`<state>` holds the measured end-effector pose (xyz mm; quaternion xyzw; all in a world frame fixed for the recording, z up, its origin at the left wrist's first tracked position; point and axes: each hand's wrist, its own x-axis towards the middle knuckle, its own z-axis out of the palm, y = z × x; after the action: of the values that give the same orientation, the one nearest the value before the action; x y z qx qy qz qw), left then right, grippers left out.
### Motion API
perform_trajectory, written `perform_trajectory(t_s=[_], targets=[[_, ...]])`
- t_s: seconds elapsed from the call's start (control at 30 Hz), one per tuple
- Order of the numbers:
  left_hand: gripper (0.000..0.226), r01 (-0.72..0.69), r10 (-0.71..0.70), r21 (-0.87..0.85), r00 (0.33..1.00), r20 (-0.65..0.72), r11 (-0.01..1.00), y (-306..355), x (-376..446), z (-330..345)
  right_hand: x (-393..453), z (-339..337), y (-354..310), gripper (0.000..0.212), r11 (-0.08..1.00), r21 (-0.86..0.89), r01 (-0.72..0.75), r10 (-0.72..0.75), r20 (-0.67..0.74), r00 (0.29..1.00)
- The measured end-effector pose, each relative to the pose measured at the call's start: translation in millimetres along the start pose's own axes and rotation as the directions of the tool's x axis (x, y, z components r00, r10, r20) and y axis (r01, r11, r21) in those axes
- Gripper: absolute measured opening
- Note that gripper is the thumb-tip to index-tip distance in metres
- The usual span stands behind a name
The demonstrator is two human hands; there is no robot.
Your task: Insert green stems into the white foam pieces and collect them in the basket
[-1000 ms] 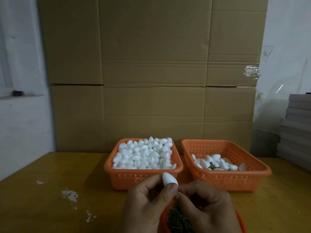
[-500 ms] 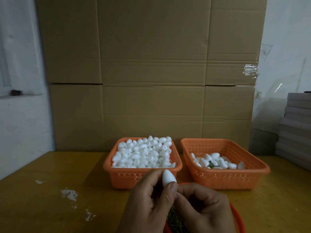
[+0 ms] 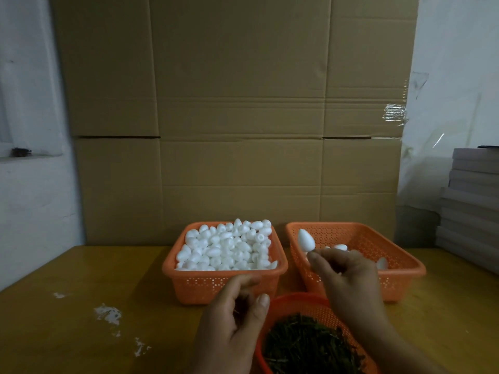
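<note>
Small assembly workshop, flattened cardboard cartons [image 3: 237, 117] against wall, sorting baskets [image 3: 224, 282] on worktable [image 3: 81, 306]

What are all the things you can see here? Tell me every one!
left basket: one, orange, back left on the table, heaped with foam pieces
loose foam pieces: many, white, in the left basket
right basket: one, orange, back right, holding a few white pieces
held foam piece: one, white, over the right basket
round basket: one, orange, nearest the person
green stems: many, dark green, in the round basket
table: one, yellow-brown, with white smudges
cardboard: brown, behind the baskets
grey slabs: a stack, far right
left hand: one, fingers curled, contents unclear
right hand: one, pinching the held foam piece from below
</note>
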<state>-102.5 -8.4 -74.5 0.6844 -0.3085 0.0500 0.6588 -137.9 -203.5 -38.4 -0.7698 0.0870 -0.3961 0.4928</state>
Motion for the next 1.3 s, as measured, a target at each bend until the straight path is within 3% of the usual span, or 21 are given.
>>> perform_trajectory(t_s=[0.13, 0.3, 0.43, 0.67, 0.73, 0.93, 1.1, 1.3], targets=[[0.024, -0.046, 0.047, 0.056, 0.998, -0.027, 0.997, 5, 1, 1, 45, -15, 28, 0.014, 0.947, -0.312, -0.074, 0.045, -0.098, 0.994], [0.022, 0.007, -0.004, 0.082, 0.999, -0.044, 0.997, 7, 2, 0, 92, -28, 55, 0.046, 0.722, -0.661, -0.205, 0.156, -0.133, 0.979], [0.014, 0.030, -0.025, 0.090, 0.998, -0.050, 0.995, 7, 2, -1, 107, -27, 59, 0.036, 0.579, -0.761, -0.292, 0.300, -0.134, 0.944], [0.015, 0.045, -0.037, 0.165, 0.998, -0.050, 0.985, 4, 2, -2, 109, -23, 57, 0.027, 0.497, -0.816, -0.295, 0.349, -0.123, 0.929], [0.008, 0.044, -0.036, 0.192, 0.998, -0.045, 0.980, 3, 3, -2, 111, -24, 59, 0.028, 0.499, -0.818, -0.287, 0.351, -0.112, 0.929], [0.015, 0.064, -0.059, 0.250, 0.998, -0.029, 0.966, 2, 3, -3, 111, -29, 63, 0.026, 0.508, -0.817, -0.273, 0.306, -0.125, 0.944], [0.015, 0.043, -0.041, 0.284, 0.999, -0.016, 0.958, 2, 3, -4, 97, -37, 57, 0.037, 0.644, -0.747, -0.164, 0.158, -0.081, 0.984], [0.025, -0.007, 0.010, 0.304, 1.000, -0.011, 0.953, 9, 2, -5, 46, -38, 22, 0.029, 0.871, -0.489, -0.039, 0.081, 0.064, 0.995]])
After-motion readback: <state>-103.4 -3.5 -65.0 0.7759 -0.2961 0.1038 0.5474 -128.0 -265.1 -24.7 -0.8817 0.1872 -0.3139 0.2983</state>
